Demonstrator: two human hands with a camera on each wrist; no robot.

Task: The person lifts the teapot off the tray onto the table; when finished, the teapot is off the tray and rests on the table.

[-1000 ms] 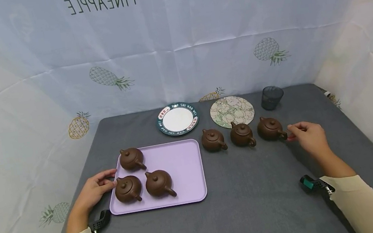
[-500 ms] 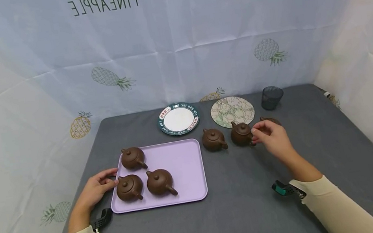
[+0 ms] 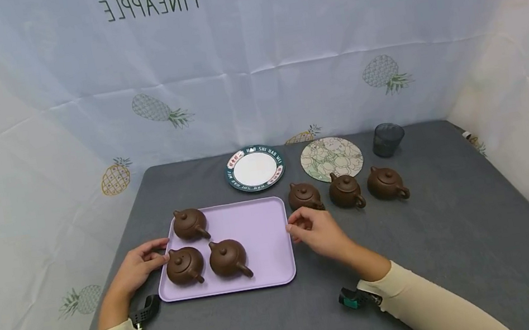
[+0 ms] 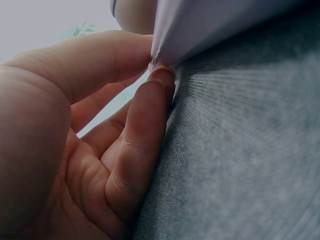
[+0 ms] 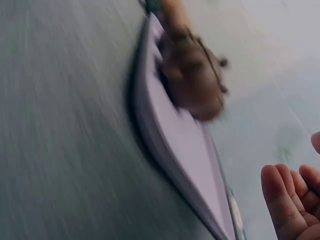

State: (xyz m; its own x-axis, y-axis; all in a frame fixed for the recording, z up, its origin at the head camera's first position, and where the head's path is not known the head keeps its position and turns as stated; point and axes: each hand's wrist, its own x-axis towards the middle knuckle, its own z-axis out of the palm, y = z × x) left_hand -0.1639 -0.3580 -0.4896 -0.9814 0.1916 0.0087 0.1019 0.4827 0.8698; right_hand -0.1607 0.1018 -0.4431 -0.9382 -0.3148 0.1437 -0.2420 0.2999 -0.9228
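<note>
Here, two bare hands flank a lilac rectangular tray (image 3: pixel 267 243) on a gray-covered worktop (image 3: pixel 247 328), its middle serving as the clock's center. At 9 o'clock, the left hand (image 3: pixel 136 266) sets its thumb and loosely bent fingers against the outer rim, apparently to keep the tray from sliding; whether they pinch the edge cannot be told. Near 3 o'clock, the right hand (image 3: pixel 322 236) hovers at the opposite rim, its fingers half curled around nothing visible and the thumb apart; contact with the rim is unclear, the right wrist view being blurred, but the matching position would suit balanced support from both sides. Three brown lidded teapots stand upright on the tray, one toward 10 o'clock (image 3: pixel 190 223), one toward 8 (image 3: pixel 184 266) and one close to center (image 3: pixel 228 258), spaced apart, perhaps to prevent knocking. Off the tray, between 2 and 3 o'clock, three similar pots (image 3: pixel 303 194) (image 3: pixel 345 192) (image 3: pixel 385 183) line up with handles toward 4 or 5, an angle probably convenient for a right hand. Farther out lie a green-rimmed plate (image 3: pixel 255 168) at 1 o'clock, and at 2, a round floral mat (image 3: pixel 331 156) and a dark glass tumbler (image 3: pixel 388 140), seemingly set back to leave working room.
</note>
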